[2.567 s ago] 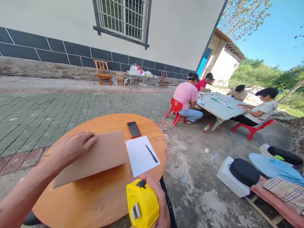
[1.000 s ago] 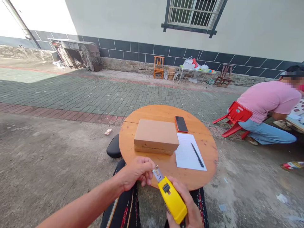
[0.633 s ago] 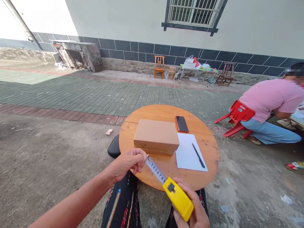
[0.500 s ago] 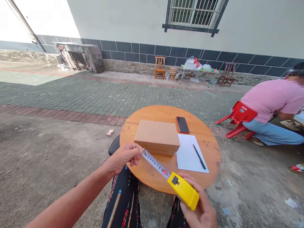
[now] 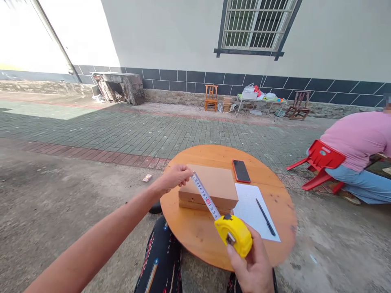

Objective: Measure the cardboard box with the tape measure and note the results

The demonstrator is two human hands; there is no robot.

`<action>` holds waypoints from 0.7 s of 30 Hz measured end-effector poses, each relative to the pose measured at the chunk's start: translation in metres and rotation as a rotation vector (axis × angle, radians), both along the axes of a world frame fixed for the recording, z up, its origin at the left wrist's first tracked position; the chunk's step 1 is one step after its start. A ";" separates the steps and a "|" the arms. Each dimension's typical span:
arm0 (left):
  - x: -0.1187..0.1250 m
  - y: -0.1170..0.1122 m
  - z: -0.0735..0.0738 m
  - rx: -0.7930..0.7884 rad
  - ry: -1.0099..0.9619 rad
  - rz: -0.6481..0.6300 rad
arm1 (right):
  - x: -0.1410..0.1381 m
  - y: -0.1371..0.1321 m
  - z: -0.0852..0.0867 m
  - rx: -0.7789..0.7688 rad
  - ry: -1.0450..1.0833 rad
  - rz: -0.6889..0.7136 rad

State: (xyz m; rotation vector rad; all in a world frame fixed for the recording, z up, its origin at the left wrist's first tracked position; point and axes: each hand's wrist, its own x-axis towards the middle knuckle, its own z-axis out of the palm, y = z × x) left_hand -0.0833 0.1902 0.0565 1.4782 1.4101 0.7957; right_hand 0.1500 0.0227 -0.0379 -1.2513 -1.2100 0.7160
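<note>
My right hand (image 5: 252, 266) grips a yellow tape measure (image 5: 234, 235) over the near edge of a round wooden table (image 5: 195, 236). My left hand (image 5: 175, 177) pinches the tip of the pulled-out tape blade (image 5: 205, 195) at the far left corner of a flat brown cardboard box (image 5: 214, 188). The blade runs diagonally across the top of the box, from that corner down to the yellow case. The box lies in the middle of the table.
Right of the box lie a white sheet of paper (image 5: 252, 209) with a black pen (image 5: 265, 211) and a dark phone (image 5: 241, 171). A person in a pink shirt (image 5: 359, 138) sits on a red chair (image 5: 320, 160) at right. Small chairs and a low table stand by the wall.
My left hand pulled the tape tip out of the case, then carried it up to the box's far left corner. The blade has lengthened and now lies across the box.
</note>
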 end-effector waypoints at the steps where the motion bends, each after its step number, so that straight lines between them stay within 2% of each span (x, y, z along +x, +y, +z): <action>1: 0.007 0.013 0.001 0.016 0.028 -0.020 | -0.006 0.003 0.002 0.029 -0.070 -0.013; 5: 0.035 0.061 -0.001 0.054 0.181 -0.108 | -0.030 0.021 0.011 0.127 -0.282 -0.026; 9: 0.051 0.091 -0.009 0.070 0.316 -0.178 | -0.042 0.045 0.013 0.163 -0.362 0.012; 12: 0.054 0.102 -0.019 0.095 0.364 -0.214 | -0.045 0.056 0.011 0.125 -0.345 -0.022; 16: 0.054 0.107 -0.034 0.133 0.373 -0.261 | -0.047 0.057 0.008 0.103 -0.355 -0.015; 21: 0.053 0.107 -0.046 0.189 0.343 -0.280 | -0.052 0.053 0.004 0.220 -0.465 -0.010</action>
